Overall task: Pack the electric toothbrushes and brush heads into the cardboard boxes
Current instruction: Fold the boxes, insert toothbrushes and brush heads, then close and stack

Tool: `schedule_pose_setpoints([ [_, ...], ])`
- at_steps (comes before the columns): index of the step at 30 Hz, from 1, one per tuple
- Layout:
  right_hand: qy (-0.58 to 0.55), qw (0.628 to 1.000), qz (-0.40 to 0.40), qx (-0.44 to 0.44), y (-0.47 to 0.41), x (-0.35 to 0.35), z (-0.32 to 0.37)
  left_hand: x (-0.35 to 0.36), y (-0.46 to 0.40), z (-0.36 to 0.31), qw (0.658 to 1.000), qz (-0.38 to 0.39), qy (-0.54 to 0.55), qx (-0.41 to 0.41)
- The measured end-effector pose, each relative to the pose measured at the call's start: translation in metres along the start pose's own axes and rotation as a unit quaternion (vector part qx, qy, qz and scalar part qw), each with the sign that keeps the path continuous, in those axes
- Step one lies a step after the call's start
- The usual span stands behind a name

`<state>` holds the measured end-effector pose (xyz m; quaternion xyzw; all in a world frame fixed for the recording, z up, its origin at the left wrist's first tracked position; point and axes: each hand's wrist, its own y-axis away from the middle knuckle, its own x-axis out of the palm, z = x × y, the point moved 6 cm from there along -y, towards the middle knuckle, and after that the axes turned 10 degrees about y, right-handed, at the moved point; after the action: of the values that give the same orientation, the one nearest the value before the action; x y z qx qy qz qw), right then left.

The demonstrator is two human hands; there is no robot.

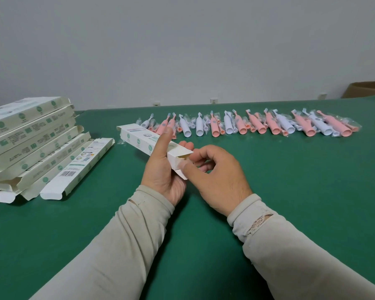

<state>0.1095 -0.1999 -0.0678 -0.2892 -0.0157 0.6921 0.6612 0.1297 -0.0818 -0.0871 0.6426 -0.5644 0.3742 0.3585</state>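
Green cloth covers the whole counter [290, 191], and a plain grey wall stands behind it.

Nearest to the box in hand are two arms in pale sleeves. That box [154, 146] is long, white and lifted just off the counter. Under and around it is the left hand [162, 169], with the thumb lying on top and the fingers curled round the far side. Touching its near end is the right hand [214, 176], whose fingers [187, 167] pinch the small end flap. The end looks partly open, so I think the step is opening or folding the flap. I cannot tell if anything is inside.

Left of that box is a messy pile of boxes [35, 146], with flaps sticking out.

Behind that box, further away, is a long row of toothbrushes [247, 125], pink and white, each in a clear bag with small brush heads beside it.

Next, I guess the flap must be held out of the way, then one toothbrush and its heads picked up and slid in straight.
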Motion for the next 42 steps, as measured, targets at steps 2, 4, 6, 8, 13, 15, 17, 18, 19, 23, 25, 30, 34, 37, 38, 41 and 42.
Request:
schedule_pose_setpoints([
  [2,0.005,1.000,0.011,0.006,0.000,0.000,0.000,-0.004,-0.003,-0.002,1.000,-0.009,0.000,-0.004],
  [4,0.011,1.000,0.021,0.006,0.000,0.000,0.000,-0.006,-0.005,-0.004,1.000,-0.013,-0.007,-0.003],
  [6,0.018,0.999,0.031,-0.003,0.001,0.000,0.002,-0.007,-0.006,-0.005,1.000,-0.020,-0.004,0.000],
  [8,0.008,0.999,0.045,-0.026,0.001,-0.002,0.007,-0.009,-0.006,-0.007,1.000,-0.029,0.007,-0.002],
  [13,0.075,0.988,0.059,-0.122,0.002,-0.005,0.020,-0.005,-0.004,-0.008,0.999,-0.018,0.027,-0.023],
  [15,0.076,0.988,0.036,-0.131,0.001,-0.007,0.020,-0.002,-0.004,-0.008,0.999,-0.004,0.037,-0.019],
  [17,0.072,0.988,0.011,-0.136,0.000,-0.010,0.019,-0.001,-0.004,-0.008,0.999,0.002,0.044,-0.016],
  [18,0.073,0.987,0.002,-0.140,0.000,-0.011,0.019,0.000,-0.003,-0.007,0.999,0.005,0.044,-0.015],
  [19,0.073,0.987,-0.005,-0.145,0.001,-0.012,0.019,0.001,-0.003,-0.007,0.999,0.011,0.039,-0.016],
  [23,0.080,0.984,-0.014,-0.161,0.001,-0.013,0.021,0.003,0.000,-0.005,0.999,0.010,0.027,-0.025],
  [25,0.083,0.982,-0.009,-0.168,0.001,-0.014,0.021,0.002,0.001,-0.005,0.999,0.004,0.032,-0.022],
  [30,0.100,0.978,0.002,-0.182,0.001,-0.013,0.021,0.005,0.003,-0.007,1.000,0.011,0.010,-0.018],
  [34,0.112,0.976,0.016,-0.186,0.000,-0.012,0.021,0.007,0.005,-0.006,1.000,0.010,-0.003,-0.029],
  [37,0.119,0.975,0.009,-0.189,0.000,-0.013,0.021,0.007,0.006,-0.004,0.999,0.019,-0.005,-0.043],
  [38,0.126,0.974,0.000,-0.188,-0.001,-0.014,0.021,0.009,0.007,-0.002,0.998,0.034,-0.010,-0.055],
  [41,0.150,0.976,-0.032,-0.153,-0.006,-0.023,0.015,0.015,0.012,0.004,0.993,0.073,-0.033,-0.088],
  [42,0.153,0.978,-0.038,-0.136,-0.007,-0.026,0.012,0.015,0.013,0.005,0.992,0.073,-0.038,-0.095],
])
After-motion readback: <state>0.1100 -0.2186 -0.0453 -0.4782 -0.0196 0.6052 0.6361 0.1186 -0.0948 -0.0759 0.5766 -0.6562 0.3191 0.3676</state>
